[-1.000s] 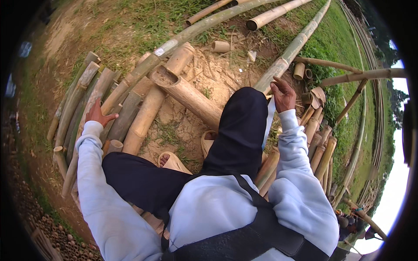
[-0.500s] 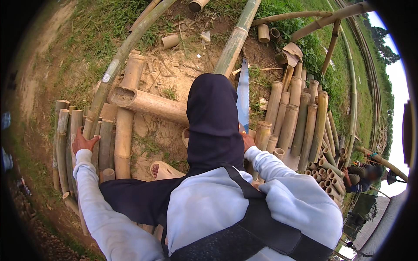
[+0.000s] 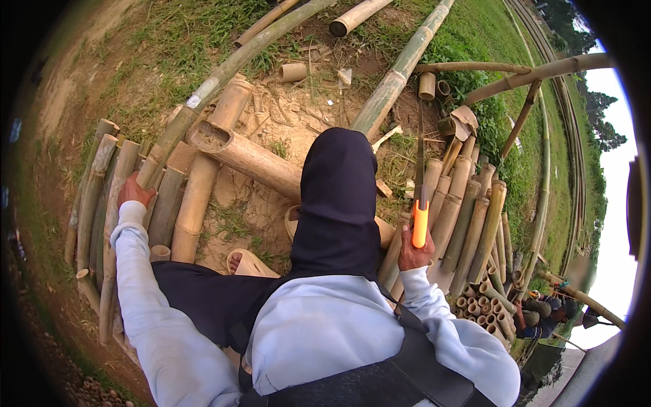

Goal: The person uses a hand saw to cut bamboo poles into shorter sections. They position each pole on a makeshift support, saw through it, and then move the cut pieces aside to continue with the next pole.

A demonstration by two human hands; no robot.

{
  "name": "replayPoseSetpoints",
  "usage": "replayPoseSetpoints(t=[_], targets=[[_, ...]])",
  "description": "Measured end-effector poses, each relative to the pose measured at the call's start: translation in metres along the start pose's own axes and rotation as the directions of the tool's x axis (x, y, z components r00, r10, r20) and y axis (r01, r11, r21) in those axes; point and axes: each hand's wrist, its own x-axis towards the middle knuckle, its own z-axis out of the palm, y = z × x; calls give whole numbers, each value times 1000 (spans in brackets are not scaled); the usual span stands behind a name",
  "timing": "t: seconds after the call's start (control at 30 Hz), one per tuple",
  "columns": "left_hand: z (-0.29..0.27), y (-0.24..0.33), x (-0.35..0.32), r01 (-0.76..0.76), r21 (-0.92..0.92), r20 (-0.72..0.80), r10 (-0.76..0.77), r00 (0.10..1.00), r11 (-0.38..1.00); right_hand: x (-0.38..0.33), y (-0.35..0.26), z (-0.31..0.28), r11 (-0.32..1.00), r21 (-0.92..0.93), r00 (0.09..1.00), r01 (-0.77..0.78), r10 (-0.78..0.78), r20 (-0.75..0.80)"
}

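My left hand [image 3: 135, 192] is closed around the near end of a long bamboo pole [image 3: 203, 95], which slants away over other bamboo. Out to the right, my right hand [image 3: 415, 252] grips a handsaw by its orange handle [image 3: 420, 225]. The saw's blade [image 3: 420, 146] points away from me and shows almost edge-on. Between my hands, a thick cut bamboo piece [image 3: 254, 163] lies crosswise over another bamboo log [image 3: 196, 197], its open end toward the left. My bent knee [image 3: 339, 197] hides the right part of that piece.
Upright bamboo lengths [image 3: 461, 210] crowd the right side, with a stack of short tubes [image 3: 485, 308] nearer. More bamboo lengths [image 3: 95, 197] stand at left. A long green pole [image 3: 400, 81] runs away from my knee. Another person [image 3: 542, 315] sits at the far right.
My right hand has lifted the saw and moved right, turning its blade from flat-side view to edge-on. My left hand stays at the pole's end, its thumb no longer stretched out.
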Motion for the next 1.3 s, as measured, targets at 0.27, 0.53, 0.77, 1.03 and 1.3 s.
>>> replayPoseSetpoints(t=[0.27,0.53,0.77,1.03,1.3], targets=[[-19,17,-13,86,29,58,-87,994,996,12,-135,45,833,302,781,464,-545,303],[-31,20,-25,67,-7,62,-66,996,998,-24,-209,198,853,521,521,43,-464,717],[-29,16,-24,62,-20,70,-60,996,998,-51,-190,242,854,519,471,42,-475,743],[-35,18,-24,31,-25,88,-29,996,999,-51,-168,215,907,416,386,61,-406,828],[-29,15,-25,65,-60,63,-61,996,996,-53,-150,163,910,399,361,113,-412,837]])
